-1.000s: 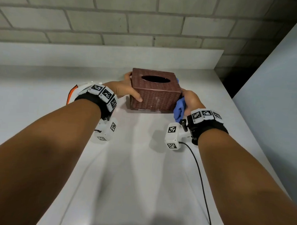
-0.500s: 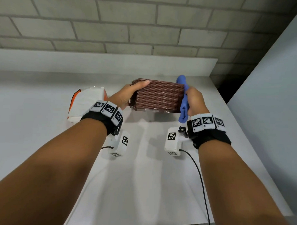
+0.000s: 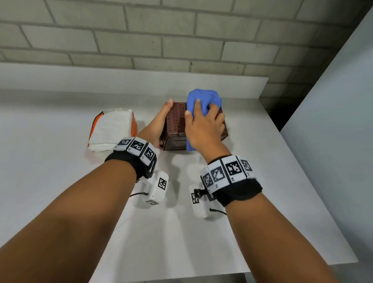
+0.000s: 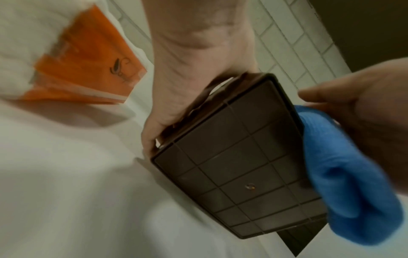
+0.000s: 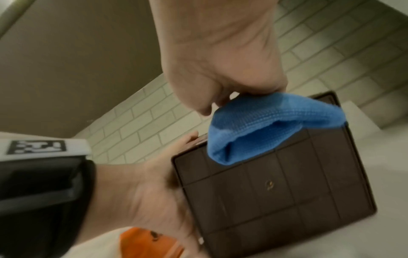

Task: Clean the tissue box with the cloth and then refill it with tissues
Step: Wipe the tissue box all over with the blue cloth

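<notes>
The brown wicker tissue box (image 3: pixel 175 125) is tipped over, so its flat gridded base (image 4: pixel 238 157) faces me. My left hand (image 3: pixel 158 124) grips its left side, with the palm against the wicker and the fingertips at the far edge. My right hand (image 3: pixel 204 129) holds the blue cloth (image 3: pixel 204 99) down on the side of the box that faces up. The cloth bunches beyond the fingers and its tail (image 5: pixel 253 132) hangs over the base. The box's opening is hidden. A white and orange tissue pack (image 3: pixel 112 128) lies on the table left of the box.
The white table (image 3: pixel 53 179) ends at a raised ledge and a brick wall (image 3: pixel 185 35) behind the box. A grey panel (image 3: pixel 340 125) stands along the right, and the table's right edge is close to the box. Bare tabletop lies in front of my wrists.
The box has been turned from upright to its base facing me. My right hand moved the cloth from the box's right side onto the side now on top. The left hand kept its hold.
</notes>
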`<state>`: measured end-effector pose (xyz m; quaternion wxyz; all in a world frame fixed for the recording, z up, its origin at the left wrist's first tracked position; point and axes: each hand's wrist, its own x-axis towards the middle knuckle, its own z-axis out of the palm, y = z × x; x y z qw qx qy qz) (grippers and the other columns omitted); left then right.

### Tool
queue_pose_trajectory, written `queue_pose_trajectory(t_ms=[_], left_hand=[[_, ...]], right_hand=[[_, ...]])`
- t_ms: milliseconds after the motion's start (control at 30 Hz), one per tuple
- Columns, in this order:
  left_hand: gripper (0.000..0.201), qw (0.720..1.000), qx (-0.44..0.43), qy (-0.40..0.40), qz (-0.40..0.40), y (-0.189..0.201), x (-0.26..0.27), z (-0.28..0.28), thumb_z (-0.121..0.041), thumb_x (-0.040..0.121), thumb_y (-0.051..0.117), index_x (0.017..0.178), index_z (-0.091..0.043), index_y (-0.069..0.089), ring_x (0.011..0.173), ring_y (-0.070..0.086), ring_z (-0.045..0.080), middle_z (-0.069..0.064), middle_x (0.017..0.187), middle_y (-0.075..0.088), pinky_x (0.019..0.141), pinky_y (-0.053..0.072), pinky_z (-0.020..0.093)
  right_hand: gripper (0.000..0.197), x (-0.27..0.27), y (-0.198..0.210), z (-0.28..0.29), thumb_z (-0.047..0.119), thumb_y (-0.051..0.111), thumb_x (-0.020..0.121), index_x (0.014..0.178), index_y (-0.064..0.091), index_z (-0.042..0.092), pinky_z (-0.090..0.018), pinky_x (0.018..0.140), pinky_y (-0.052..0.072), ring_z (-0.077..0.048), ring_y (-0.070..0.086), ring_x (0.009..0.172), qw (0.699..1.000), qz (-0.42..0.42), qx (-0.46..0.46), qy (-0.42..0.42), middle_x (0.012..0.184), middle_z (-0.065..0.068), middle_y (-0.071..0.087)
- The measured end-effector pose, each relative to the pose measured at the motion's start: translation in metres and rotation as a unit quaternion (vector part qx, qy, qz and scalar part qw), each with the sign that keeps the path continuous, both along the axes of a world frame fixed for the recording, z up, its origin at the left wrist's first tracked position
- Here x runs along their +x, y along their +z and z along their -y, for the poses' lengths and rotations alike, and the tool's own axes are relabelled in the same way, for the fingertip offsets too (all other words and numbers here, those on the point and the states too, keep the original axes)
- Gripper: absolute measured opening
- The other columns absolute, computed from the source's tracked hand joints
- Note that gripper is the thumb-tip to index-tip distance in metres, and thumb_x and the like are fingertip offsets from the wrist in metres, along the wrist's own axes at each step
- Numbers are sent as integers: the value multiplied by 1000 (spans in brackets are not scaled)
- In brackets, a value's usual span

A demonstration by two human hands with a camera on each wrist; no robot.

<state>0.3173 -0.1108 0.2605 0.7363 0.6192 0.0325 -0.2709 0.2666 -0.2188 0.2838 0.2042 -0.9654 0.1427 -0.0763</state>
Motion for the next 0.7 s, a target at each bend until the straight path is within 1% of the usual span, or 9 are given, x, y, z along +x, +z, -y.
queue_pose_trajectory(t_ms=[100, 167, 300, 367, 433, 500, 567, 600, 700], left_hand=[[59, 999, 17, 7, -29, -2, 1, -8, -73, 78, 46, 104, -25, 70, 92, 70, 18, 2, 102, 74, 67, 56, 31], [65, 999, 17, -6, -29, -5, 3, -11, -75, 76, 46, 113, -25, 67, 101, 68, 20, 3, 113, 71, 72, 56, 34], [65, 999, 14, -27, 18, -11, 4, -15, -74, 82, 38, 120, -28, 63, 110, 65, 17, 1, 123, 67, 89, 52, 37], [70, 998, 17, -47, 45, -15, 3, -18, -74, 77, 45, 134, -33, 48, 113, 62, 11, -4, 131, 61, 88, 52, 33], [73, 993, 31, -65, 91, -18, 2, -23, -63, 78, 49, 143, -37, 29, 111, 59, 7, -13, 129, 55, 81, 53, 30], [74, 985, 55, -92, 133, -22, 5, -27, -45, 84, 52, 147, -38, 13, 113, 54, 10, -14, 129, 47, 81, 53, 28], [84, 975, 87, -128, 159, -25, 10, -32, -19, 90, 57, 150, -34, -1, 124, 46, 16, -12, 138, 36, 91, 48, 32], [97, 967, 113, -144, 178, -26, 13, -34, -13, 86, 65, 150, -32, -4, 130, 40, 16, -13, 143, 31, 98, 44, 34], [125, 934, 193, -168, 250, -29, 21, -37, -23, 61, 86, 151, -28, 0, 137, 26, 3, -12, 148, 28, 115, 26, 30]], right_hand=[[50, 6, 1, 7, 43, 27, 100, 146, 32, 23, -49, 114, 14, -39, 9, 143, 993, 15, -108, 38, 160, -11, -1], [48, 13, -2, 13, 39, 31, 101, 142, 37, 15, -49, 118, 7, -39, -2, 147, 991, 31, -97, 89, 161, -11, -2], [54, 24, -12, 18, 32, 30, 102, 150, 20, 10, -47, 121, 2, -38, -7, 148, 992, 22, -30, 122, 161, -12, 2], [56, 29, -17, 23, 32, 28, 102, 153, 10, 14, -46, 122, 0, -36, -6, 148, 991, 24, -38, 125, 161, -12, 3], [56, 34, -20, 28, 32, 26, 102, 153, 7, 17, -46, 122, 0, -35, -4, 149, 990, 23, -49, 133, 161, -11, 3], [55, 36, -22, 32, 31, 25, 102, 153, 8, 19, -44, 122, -1, -34, -4, 149, 990, 15, -54, 133, 162, -11, 3], [54, 34, -21, 34, 30, 25, 103, 153, 10, 20, -43, 122, -1, -34, -4, 149, 990, 15, -51, 128, 162, -10, 3], [53, 33, -20, 34, 30, 25, 103, 153, 12, 20, -42, 122, -2, -34, -5, 149, 991, 17, -48, 126, 162, -10, 3], [52, 33, -18, 37, 28, 25, 103, 153, 13, 20, -41, 122, -2, -34, -5, 149, 991, 16, -39, 124, 162, -9, 4]])
